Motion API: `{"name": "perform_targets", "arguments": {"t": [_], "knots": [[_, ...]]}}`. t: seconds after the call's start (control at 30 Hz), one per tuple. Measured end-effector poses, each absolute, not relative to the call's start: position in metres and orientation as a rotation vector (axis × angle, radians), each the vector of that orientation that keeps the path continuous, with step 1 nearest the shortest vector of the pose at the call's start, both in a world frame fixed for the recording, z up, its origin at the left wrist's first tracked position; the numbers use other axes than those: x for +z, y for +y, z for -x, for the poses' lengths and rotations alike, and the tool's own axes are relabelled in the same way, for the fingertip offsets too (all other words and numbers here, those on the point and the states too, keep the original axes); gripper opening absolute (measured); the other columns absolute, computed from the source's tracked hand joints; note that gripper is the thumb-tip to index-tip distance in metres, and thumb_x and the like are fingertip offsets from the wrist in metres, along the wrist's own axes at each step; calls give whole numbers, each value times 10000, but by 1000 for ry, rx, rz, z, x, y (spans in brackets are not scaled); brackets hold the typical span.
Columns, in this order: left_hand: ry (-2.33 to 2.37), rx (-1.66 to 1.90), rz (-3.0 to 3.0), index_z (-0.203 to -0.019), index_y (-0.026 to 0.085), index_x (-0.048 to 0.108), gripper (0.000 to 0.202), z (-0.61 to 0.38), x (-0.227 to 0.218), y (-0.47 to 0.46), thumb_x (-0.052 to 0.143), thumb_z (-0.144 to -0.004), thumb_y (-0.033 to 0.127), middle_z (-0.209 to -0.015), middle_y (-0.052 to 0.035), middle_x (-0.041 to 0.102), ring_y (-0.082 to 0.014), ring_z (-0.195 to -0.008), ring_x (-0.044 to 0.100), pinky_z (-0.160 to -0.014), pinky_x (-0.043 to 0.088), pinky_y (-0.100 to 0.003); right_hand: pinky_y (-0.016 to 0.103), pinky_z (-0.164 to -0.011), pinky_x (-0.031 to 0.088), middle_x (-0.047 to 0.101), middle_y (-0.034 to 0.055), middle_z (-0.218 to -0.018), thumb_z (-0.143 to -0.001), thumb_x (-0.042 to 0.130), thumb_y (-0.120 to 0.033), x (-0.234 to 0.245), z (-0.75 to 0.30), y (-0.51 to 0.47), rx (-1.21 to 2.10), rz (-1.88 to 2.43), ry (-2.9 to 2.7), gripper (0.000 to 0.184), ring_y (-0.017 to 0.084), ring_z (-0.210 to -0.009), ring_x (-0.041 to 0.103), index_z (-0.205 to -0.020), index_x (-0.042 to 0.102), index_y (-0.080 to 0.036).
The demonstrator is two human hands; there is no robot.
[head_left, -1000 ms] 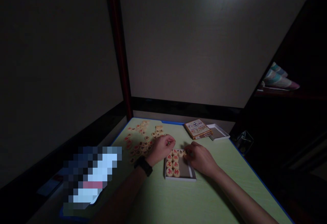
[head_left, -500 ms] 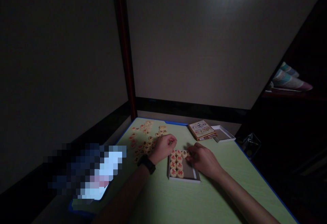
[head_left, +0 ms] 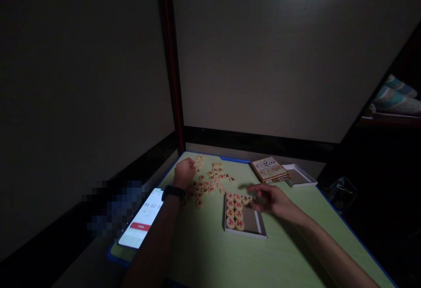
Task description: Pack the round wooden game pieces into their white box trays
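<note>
**Hands at the xiangqi box and scattered pieces**

On the green table, the right hand hovers with fingers spread at the far edge of the white box, mid-table. The left hand, curled closed, sits on the loose xiangqi pieces near the far left corner.

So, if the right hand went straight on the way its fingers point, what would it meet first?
Probably the far row of pieces in the box, just beyond the right hand; its height above them is unclear.
</note>
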State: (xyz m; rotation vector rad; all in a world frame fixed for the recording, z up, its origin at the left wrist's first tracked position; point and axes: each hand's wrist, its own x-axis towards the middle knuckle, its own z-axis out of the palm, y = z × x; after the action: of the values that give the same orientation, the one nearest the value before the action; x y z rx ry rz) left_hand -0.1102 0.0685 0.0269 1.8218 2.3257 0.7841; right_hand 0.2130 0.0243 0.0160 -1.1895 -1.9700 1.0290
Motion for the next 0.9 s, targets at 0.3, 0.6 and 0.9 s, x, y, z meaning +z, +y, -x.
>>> {"name": "perform_targets", "arguments": {"t": [0.3, 0.6, 0.9], "knots": [[2245, 321, -1994, -785, 184, 723, 161, 128, 27, 59, 599, -771, 286, -945, -112, 734, -235, -899, 670, -744, 481, -265, 287, -512, 375, 639, 60, -611, -657, 535, -361, -14, -220, 43, 682, 1278, -1499, 298, 172, -549, 507, -734, 717, -137], [1880, 263, -2019, -813, 225, 740, 170, 135, 24, 56, 694, -653, 258, -790, -9, 742, -161, -734, 657, -643, 463, -206, 323, -562, 406, 682, 70, -615, -650, 501, -365, -24, -216, 46, 664, 1381, -1478, 330, 213, -578, 565, -731, 734, -145], [1954, 282, -2012, -854, 225, 734, 210, 132, 25, 58, 696, -649, 248, -861, -15, 740, -164, -758, 655, -637, 455, -204, 329, -600, 430, 705, 76, -663, -669, 503, -377, -28, -216, 50, 668, 1381, -1498, 336, 218, -617, 590, -736, 738, -146]]}}
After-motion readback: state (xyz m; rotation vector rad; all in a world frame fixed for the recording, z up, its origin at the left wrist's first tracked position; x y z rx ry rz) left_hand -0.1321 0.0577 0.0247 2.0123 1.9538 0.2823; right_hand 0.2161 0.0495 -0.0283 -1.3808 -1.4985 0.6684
